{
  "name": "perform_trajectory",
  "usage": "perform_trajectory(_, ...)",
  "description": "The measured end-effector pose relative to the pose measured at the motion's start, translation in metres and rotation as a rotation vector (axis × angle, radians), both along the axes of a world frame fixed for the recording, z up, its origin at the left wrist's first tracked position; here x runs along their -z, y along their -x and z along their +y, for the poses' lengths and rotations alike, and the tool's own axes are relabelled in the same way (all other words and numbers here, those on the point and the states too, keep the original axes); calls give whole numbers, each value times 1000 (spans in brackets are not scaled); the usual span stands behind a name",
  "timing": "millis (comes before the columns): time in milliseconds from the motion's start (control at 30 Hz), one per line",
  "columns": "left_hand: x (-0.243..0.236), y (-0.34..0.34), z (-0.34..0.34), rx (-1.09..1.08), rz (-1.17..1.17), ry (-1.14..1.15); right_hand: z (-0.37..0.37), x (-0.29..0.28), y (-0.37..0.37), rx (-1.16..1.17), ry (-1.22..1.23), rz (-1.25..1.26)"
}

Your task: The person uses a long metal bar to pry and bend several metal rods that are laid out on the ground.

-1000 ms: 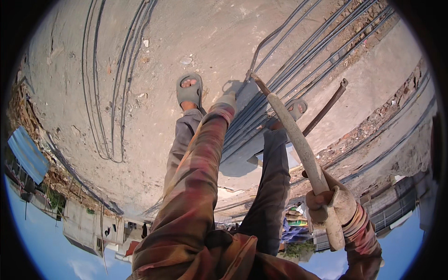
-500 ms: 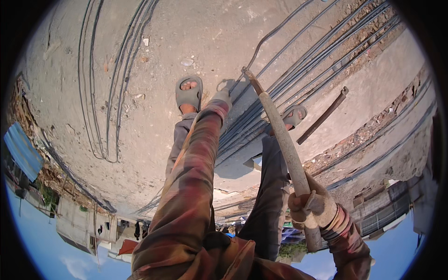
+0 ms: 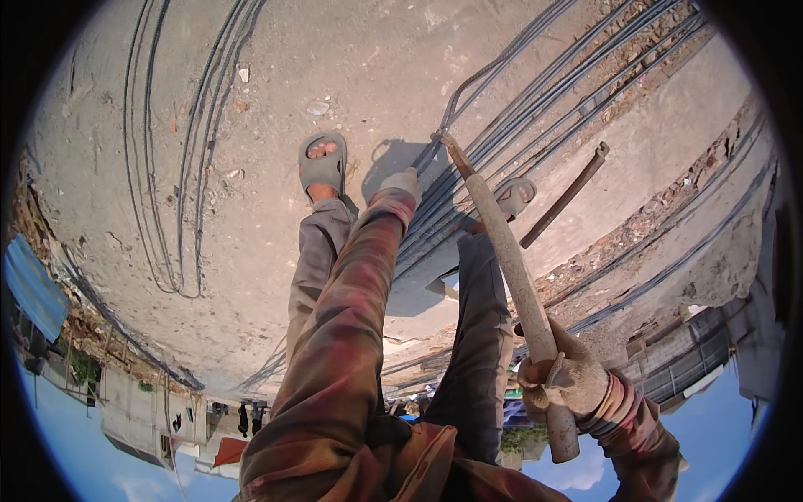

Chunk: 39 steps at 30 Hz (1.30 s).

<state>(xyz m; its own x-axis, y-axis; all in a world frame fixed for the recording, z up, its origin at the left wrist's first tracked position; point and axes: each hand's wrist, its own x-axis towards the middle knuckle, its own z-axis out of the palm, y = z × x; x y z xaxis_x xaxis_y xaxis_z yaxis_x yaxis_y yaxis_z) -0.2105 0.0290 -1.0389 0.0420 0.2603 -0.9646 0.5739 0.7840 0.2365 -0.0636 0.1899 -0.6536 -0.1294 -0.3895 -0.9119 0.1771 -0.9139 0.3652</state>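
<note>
In my right hand, in a pale work glove, I grip the lower part of a long whitish pipe handle. This rebar bending bar narrows to a rusty hooked head, which sits against a bundle of thin steel rebars. My left arm reaches straight down, and the gloved left hand is closed around rebar just left of the hooked head. Its fingers are partly hidden by the sleeve. The rebars run from the upper right down between my feet.
A dark iron bar with a notched end lies right of my right sandal. My left sandal stands on dusty concrete. Long bent rebars lie at the left. Rubble lines a strip at the right.
Against the ground, the left hand and the bending bar's head have shifted a little to the right. The bent rebar near the head now runs closer beside other bars.
</note>
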Motion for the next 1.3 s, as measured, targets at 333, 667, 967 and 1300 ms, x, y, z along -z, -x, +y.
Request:
perform_trajectory(333, -1, 6, 1, -21, 7, -24, 20, -43, 36, -81, 74, -77)
perform_trajectory(667, 7, -6, -3, -25, -4, 33, -18, -56, 28, -208, 22, -169)
perform_trajectory(967, 54, -16, -14, -31, 76, 111, -64, 0, 1, -290, -55, -171)
perform_trajectory(1300, -78, -39, -13, -515, 69, -42, -92, -16, -47, -151, -203, -151)
